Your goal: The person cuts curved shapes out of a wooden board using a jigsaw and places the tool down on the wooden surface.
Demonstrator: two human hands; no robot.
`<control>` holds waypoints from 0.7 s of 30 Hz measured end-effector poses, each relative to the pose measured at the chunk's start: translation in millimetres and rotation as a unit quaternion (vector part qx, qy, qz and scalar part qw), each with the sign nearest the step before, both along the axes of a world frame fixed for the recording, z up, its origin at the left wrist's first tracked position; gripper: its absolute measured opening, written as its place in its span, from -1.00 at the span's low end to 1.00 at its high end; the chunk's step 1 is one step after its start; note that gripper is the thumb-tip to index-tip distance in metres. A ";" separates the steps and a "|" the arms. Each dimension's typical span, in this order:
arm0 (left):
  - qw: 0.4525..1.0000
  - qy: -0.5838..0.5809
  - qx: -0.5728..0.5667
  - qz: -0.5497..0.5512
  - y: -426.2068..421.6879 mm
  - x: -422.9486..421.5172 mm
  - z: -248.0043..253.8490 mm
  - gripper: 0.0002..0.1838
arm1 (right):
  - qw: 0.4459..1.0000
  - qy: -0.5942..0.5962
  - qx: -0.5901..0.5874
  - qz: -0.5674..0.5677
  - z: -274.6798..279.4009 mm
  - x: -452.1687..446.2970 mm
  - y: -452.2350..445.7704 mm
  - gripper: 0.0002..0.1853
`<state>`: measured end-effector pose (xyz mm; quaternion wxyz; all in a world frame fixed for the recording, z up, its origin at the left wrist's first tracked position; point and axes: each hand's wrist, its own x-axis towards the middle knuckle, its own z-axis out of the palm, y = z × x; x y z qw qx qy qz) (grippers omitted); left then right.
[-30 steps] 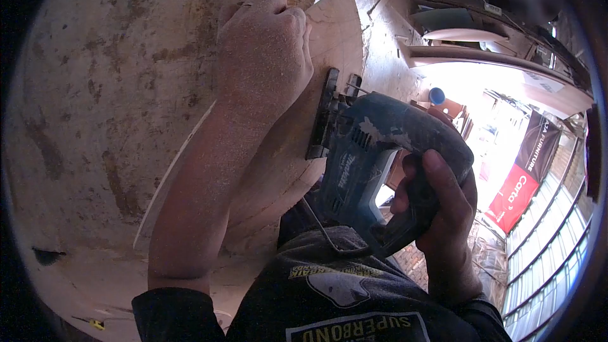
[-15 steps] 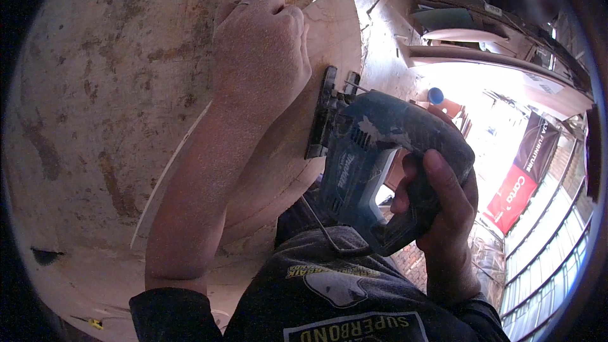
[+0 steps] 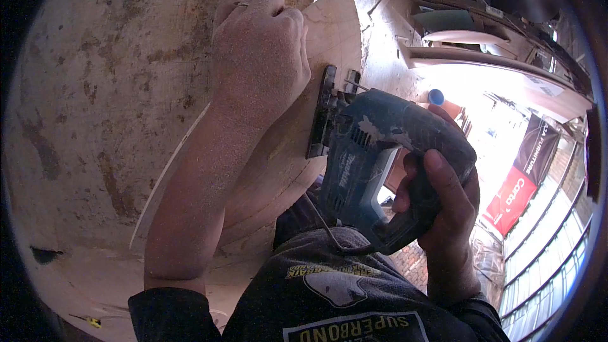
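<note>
My right hand (image 3: 448, 199) wraps round the handle of a worn blue Makita jigsaw (image 3: 396, 114). The saw's black base plate lies against the outer curved edge of a pale plywood piece (image 3: 339, 28); the blade's contact with the wood is hidden. On top of that curved piece rests my left hand (image 3: 261, 50), its fingers curled over the inner side and mostly out of sight. A power cord (image 3: 324, 228) loops from the saw near my shirt.
A broad stained wooden worktop (image 3: 107, 88) lies under the plywood. At its lower left are a dark notch (image 3: 45, 254) and a small yellow item (image 3: 95, 323). Long boards (image 3: 494, 63) stand at the right, with a blue round object (image 3: 436, 96) and a red banner (image 3: 510, 199) beyond.
The jigsaw and my right hand have shifted very slightly to the right, and the cord has moved a little. My left hand stays almost where it was on the plywood.
</note>
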<state>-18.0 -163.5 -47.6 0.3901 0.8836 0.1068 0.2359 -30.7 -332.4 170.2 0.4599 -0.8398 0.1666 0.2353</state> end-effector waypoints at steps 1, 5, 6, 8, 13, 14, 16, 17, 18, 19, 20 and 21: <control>1.000 -0.001 0.004 -0.001 0.1 -0.8 0.0 -0.88 | 1.000 0.000 -0.002 0.002 0.2 0.2 0.2 -0.23; 1.000 -0.017 0.013 0.004 0.3 -1.3 -0.1 -0.87 | 1.000 -0.003 -0.015 0.008 0.4 1.9 1.3 -0.23; 1.000 -0.012 0.005 0.002 0.1 -1.0 -0.3 -0.87 | 1.000 -0.006 -0.020 0.006 -0.1 1.8 1.8 -0.23; 1.000 -0.002 -0.013 -0.002 0.1 -0.4 0.1 -0.86 | 1.000 -0.009 -0.019 0.005 -0.5 2.4 1.6 -0.23; 1.000 0.000 -0.004 -0.002 0.2 0.3 -1.6 -0.86 | 1.000 -0.009 -0.014 0.014 -1.7 6.2 -0.2 -0.24; 1.000 -0.003 0.000 -0.001 0.9 1.4 -2.4 -0.87 | 1.000 -0.008 -0.014 0.015 -2.2 7.7 0.7 -0.24; 1.000 -0.003 -0.008 -0.003 1.2 2.6 -2.1 -0.86 | 1.000 -0.007 -0.014 0.018 -2.7 9.3 1.1 -0.24; 1.000 -0.003 -0.012 -0.004 1.3 3.1 -2.1 -0.86 | 1.000 -0.007 -0.012 0.018 -3.1 10.2 1.2 -0.24; 1.000 -0.007 -0.009 -0.002 0.6 1.3 -0.1 -0.86 | 1.000 -0.006 -0.009 0.018 -0.5 8.9 0.5 -0.24; 1.000 -0.011 -0.007 0.000 0.1 1.7 -1.8 -0.86 | 1.000 -0.006 -0.007 0.018 -0.8 9.6 0.4 -0.24; 1.000 -0.015 -0.004 0.001 -0.2 2.1 -2.8 -0.86 | 1.000 -0.006 -0.007 0.019 -0.8 10.2 0.3 -0.24; 1.000 -0.016 -0.006 0.001 0.0 2.1 -2.4 -0.86 | 1.000 -0.007 -0.007 0.020 -0.5 10.5 0.5 -0.23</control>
